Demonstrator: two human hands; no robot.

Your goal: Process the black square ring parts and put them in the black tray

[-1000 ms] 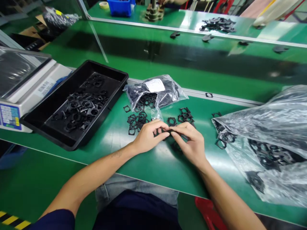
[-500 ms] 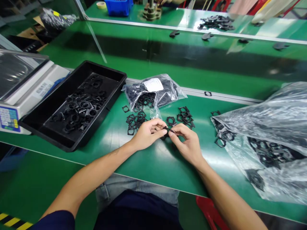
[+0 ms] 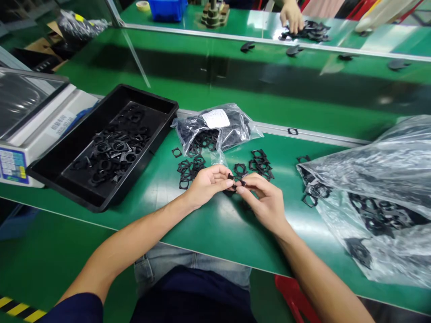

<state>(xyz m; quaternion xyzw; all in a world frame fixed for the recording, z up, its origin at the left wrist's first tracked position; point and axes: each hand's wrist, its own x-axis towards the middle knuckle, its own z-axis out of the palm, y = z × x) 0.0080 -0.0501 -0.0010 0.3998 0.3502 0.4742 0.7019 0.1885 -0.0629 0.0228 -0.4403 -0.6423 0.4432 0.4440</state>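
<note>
My left hand [image 3: 213,184] pinches a small black plastic part [image 3: 230,177] between thumb and fingers. Close beside it, my right hand [image 3: 262,195] pinches a black plastic piece [image 3: 241,183] at the fingertips. The fingers hide most of both, so I cannot tell whether they are one part or two. Just beyond my hands lie two loose groups of black ring-shaped frames, a left pile [image 3: 191,168] and a right pile [image 3: 261,163]. A single black frame [image 3: 240,169] rests near my right fingertips.
A black tray [image 3: 161,117] of frames stands left, beside a scale [image 3: 13,163]. A clear bag [image 3: 235,130] of frames lies ahead, with a large plastic bag [image 3: 380,166] at right. Across the metal rail, a co-worker's hand [image 3: 292,17] touches black parts [image 3: 313,31].
My fingertips have parted slightly, with black pieces showing between them. A co-worker's hand has come in at the far pile. The tray and bags have stayed put.
</note>
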